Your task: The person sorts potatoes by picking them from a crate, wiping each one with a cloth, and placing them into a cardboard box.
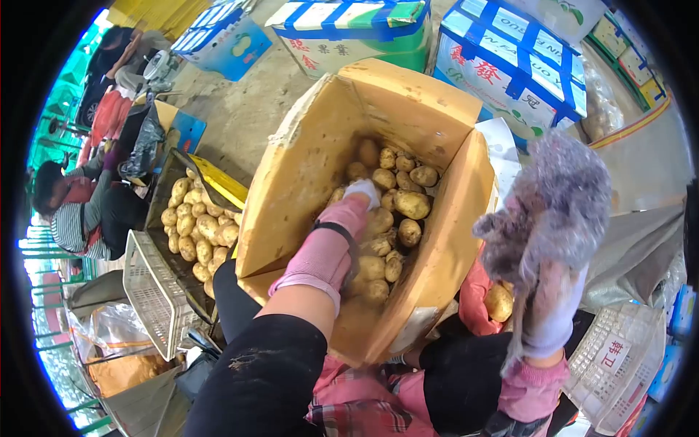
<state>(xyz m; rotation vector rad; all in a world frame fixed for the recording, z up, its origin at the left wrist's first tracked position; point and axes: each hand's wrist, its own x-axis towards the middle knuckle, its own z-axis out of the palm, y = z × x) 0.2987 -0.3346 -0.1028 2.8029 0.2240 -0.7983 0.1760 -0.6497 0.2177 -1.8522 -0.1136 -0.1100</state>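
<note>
From the wearer's head, one wide view faces forward and down into the near open box (302,171).

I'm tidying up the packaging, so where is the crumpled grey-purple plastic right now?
In the head view, the grey-purple plastic is bunched up at the right hand, on the picture's right side, just right of the open box holding potatoes.

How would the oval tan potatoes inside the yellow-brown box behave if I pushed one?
The oval tan potatoes would probably tend to roll, given their rounded sides. Close-packed neighbours might block one quickly, though. They're likely firm rather than floppy, since their plump shapes show no obvious sagging.
</note>
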